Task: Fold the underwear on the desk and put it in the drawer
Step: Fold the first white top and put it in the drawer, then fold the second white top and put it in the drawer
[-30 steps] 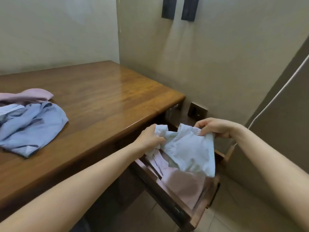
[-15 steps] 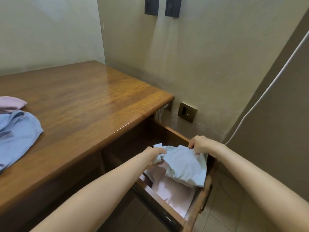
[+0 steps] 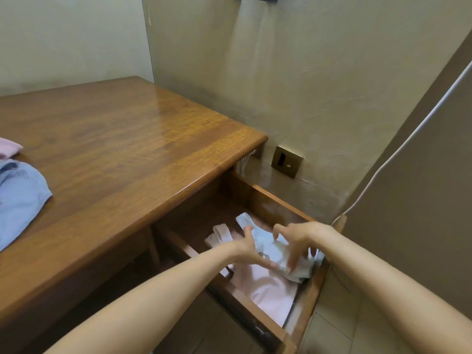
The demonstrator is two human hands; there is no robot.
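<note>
We see an open brown wooden drawer (image 3: pixel 277 199) pulled out from under a glossy brown wooden worktop (image 3: pixel 132 149). Inside it, a crumpled piece of light blue underwear (image 3: pixel 268 247) lies on top of a folded pale pink garment (image 3: pixel 268 290). The left hand (image 3: pixel 249 247) holds the underwear's left side between thumb and fingers (image 3: pixel 267 261). The right hand (image 3: pixel 297 237) is spread above it, its bent fingers (image 3: pixel 293 259) touching the cloth with their tips and gripping nothing. At the worktop's left edge lies a loose blue garment (image 3: pixel 20 200), with a pink cloth (image 3: pixel 7 146) just behind it. A brass wall socket (image 3: pixel 286 161) sits beside the drawer.
</note>
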